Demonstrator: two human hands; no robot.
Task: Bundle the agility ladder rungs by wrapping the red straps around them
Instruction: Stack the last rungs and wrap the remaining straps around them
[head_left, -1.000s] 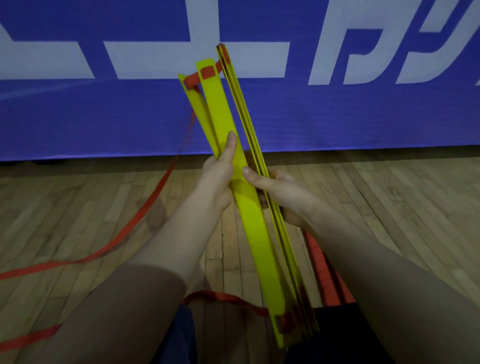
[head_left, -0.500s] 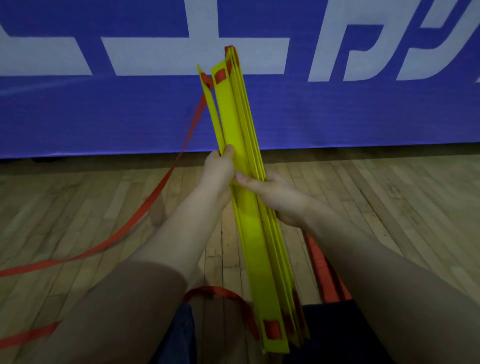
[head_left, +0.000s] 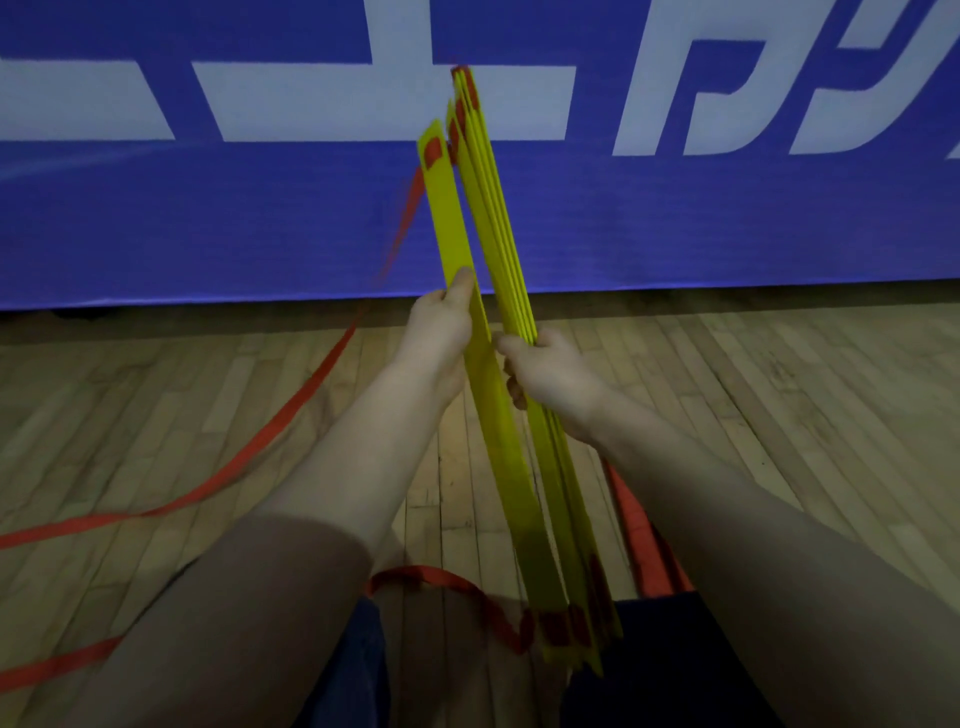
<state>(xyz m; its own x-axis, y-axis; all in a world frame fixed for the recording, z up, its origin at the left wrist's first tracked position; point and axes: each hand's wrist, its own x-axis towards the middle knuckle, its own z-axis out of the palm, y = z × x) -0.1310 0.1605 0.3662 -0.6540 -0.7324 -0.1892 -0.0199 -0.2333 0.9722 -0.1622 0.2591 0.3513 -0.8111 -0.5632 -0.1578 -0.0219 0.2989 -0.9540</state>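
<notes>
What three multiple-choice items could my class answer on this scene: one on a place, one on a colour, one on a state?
1. Where does the loose red strap trail?
A. Over the wooden floor, on the person's left.
B. Over a chair.
C. Round a wrist.

2. What colour are the rungs?
A. Blue.
B. White.
C. Yellow.

3. How are the rungs held?
A. Flat on the floor.
B. In one grip only.
C. Tilted upright, in the left grip and right grip.

Key:
1 A, the strap lies along the boards and runs leftward.
2 C, every rung shows yellow.
3 C, the fingers of both curl round the rungs.
</notes>
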